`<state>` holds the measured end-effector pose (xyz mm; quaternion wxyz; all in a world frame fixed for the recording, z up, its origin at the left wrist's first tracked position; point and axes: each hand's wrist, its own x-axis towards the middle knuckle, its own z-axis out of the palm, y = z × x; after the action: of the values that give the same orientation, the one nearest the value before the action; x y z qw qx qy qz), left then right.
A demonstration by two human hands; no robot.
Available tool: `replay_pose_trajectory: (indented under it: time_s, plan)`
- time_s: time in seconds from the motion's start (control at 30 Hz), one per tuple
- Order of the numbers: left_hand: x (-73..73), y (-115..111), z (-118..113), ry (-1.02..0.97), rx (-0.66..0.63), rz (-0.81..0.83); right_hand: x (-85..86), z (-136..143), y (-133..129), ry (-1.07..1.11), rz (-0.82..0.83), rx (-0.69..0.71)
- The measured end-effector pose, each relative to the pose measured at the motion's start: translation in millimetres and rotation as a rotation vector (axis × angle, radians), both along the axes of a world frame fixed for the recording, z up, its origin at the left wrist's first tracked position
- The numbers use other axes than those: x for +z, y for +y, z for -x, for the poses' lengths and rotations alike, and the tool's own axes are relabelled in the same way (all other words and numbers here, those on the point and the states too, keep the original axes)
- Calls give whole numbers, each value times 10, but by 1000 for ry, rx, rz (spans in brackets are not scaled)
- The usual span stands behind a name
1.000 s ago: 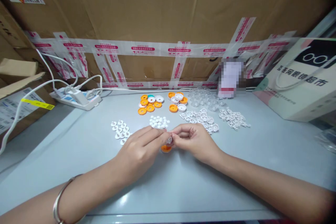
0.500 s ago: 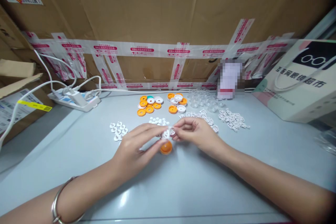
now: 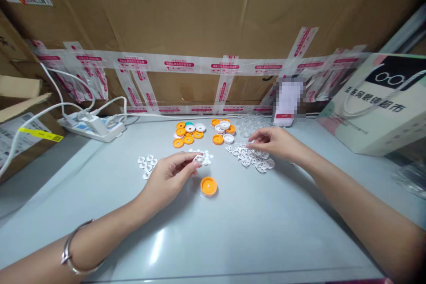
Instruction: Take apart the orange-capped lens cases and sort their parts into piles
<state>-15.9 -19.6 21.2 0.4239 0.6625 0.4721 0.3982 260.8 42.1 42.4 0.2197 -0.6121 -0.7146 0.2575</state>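
Note:
My left hand (image 3: 173,172) is closed, pinching a small white openwork plastic piece (image 3: 199,158) between thumb and fingertips. Just in front of it, an orange round cap (image 3: 208,186) sits on the desk with a clear rim showing beneath. My right hand (image 3: 271,142) hovers at the far side of a pile of white openwork plastic pieces (image 3: 253,158), its fingers slightly apart with nothing visible in them. Beyond my left fingertips lie small white round parts (image 3: 207,158). White stemmed discs (image 3: 145,166) lie left of that hand, partly covered by it.
Orange, white and green rings (image 3: 188,139) and orange and white caps (image 3: 218,139) lie farther back. Clear plastic cups (image 3: 244,124) are behind my right hand. A phone (image 3: 286,102) leans against a cardboard box (image 3: 166,13). A power strip (image 3: 113,132) is left, a paper bag (image 3: 362,120) right.
My hands have separated. The right moved right and back to the openwork pile; the left drew slightly left, still holding a white piece. The orange cap is now fully exposed.

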Motion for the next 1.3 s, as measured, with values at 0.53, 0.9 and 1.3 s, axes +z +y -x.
replay_pose_trajectory:
  time_s: [0.53, 0.9, 1.3]
  plan:
    - [-4, -55, -18, 215, -176, -415, -167, 834, -641, 718, 321, 252]
    - [-46, -96, 14, 725, -150, -1092, -248, 904, -629, 721, 273, 183]
    - [-21, -50, 74, 650, -245, -1274, -201, 869, -641, 846, 373, 181]
